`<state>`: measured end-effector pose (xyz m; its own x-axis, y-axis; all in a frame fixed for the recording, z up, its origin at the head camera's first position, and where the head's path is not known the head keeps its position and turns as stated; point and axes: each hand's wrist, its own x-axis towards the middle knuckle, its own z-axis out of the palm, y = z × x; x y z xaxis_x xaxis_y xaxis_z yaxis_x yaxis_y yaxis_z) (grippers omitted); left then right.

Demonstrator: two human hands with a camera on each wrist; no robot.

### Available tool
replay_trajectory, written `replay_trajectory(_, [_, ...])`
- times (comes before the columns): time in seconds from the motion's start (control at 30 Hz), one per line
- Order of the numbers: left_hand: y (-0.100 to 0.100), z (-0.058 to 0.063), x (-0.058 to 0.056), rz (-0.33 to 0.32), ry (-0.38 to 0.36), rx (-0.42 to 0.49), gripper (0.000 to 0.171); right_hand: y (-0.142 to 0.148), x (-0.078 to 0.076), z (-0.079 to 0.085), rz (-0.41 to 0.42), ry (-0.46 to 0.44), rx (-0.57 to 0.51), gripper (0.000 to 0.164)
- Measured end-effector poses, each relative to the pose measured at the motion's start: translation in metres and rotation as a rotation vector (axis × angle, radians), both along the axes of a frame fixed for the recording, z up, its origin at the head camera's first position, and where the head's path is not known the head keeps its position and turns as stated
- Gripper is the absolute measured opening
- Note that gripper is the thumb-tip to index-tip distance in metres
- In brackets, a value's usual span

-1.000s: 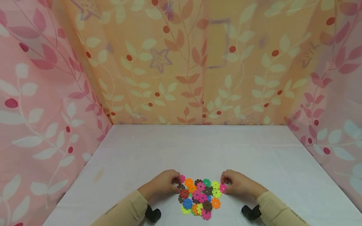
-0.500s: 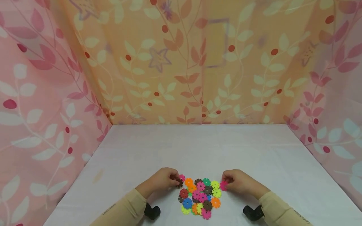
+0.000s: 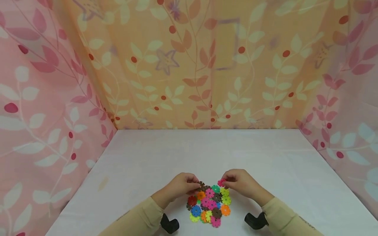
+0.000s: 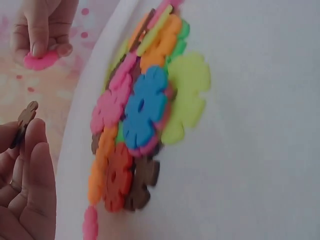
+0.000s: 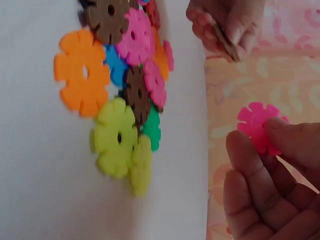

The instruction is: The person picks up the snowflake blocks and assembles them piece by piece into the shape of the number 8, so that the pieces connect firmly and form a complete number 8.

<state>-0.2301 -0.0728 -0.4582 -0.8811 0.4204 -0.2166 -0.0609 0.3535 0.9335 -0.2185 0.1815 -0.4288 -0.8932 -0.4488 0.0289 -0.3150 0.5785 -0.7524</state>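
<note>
My left hand pinches a brown interlocking disc between thumb and finger, held up over the far left of the pile. Facing it, my right hand pinches a pink interlocking disc above the pile's far right. Both discs are flower-shaped with notched edges, and a small gap separates them. Below lies a pile of similar discs, among them a blue disc, a red disc, an orange disc and a yellow-green disc. Many overlap and partly hide one another.
The pile lies on a white-covered table near its front. A patterned orange curtain stands behind, with pink curtains on both sides. Black curved devices, the left one and the right one, sit under the wrists.
The left hand has lifted the brown disc from the pile's left side and moved right. My right hand has raised the pink disc and moved left, so the hands are closer together.
</note>
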Motion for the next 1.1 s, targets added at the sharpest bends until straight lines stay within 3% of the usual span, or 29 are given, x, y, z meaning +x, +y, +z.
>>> replay_trajectory(0.23, [0.007,0.003,0.0,0.028,-0.074,0.099,0.015,-0.018,0.004,-0.001,0.019,0.073,-0.007,0.005])
replay_trajectory(0.4, [0.011,0.004,0.001,0.02,-0.086,0.132,0.016,-0.027,0.008,0.001,0.001,0.182,0.043,0.006])
replay_trajectory(0.57, [0.013,0.005,0.003,0.003,-0.086,0.168,0.017,-0.031,0.007,0.001,-0.001,0.222,0.066,0.006])
replay_trajectory(0.77, [0.014,0.005,0.004,0.005,-0.087,0.18,0.017,-0.033,0.007,-0.004,0.016,0.283,0.077,0.007])
replay_trajectory(1.1, [0.02,0.011,0.009,0.046,-0.113,0.181,0.014,-0.037,0.016,-0.007,0.041,0.496,0.125,0.008])
